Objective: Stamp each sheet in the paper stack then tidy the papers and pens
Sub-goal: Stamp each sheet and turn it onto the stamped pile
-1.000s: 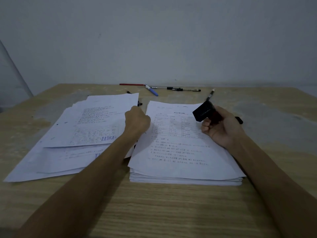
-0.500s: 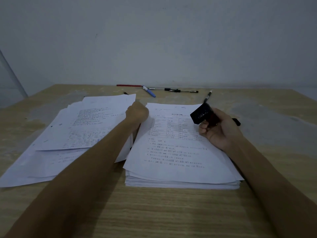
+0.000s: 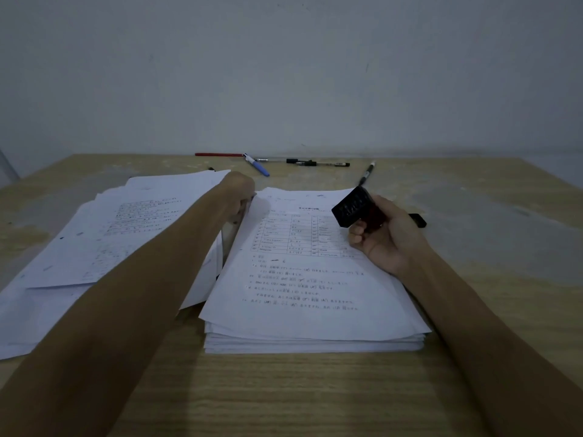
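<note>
Your right hand (image 3: 389, 236) gripped the stamp (image 3: 352, 207), tipped up and ready, above the stack (image 3: 312, 310) at two o'clock. Your left hand (image 3: 238, 193) was curled at the top sheet's ten o'clock corner, maybe to lift it; pens (image 3: 257, 165) lay at twelve

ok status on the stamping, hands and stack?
Left hand pinching top sheet's far-left corner on paper stack. Right hand grips stamp, raised off the page. Pens loose at far edge, nothing blocking.
</note>
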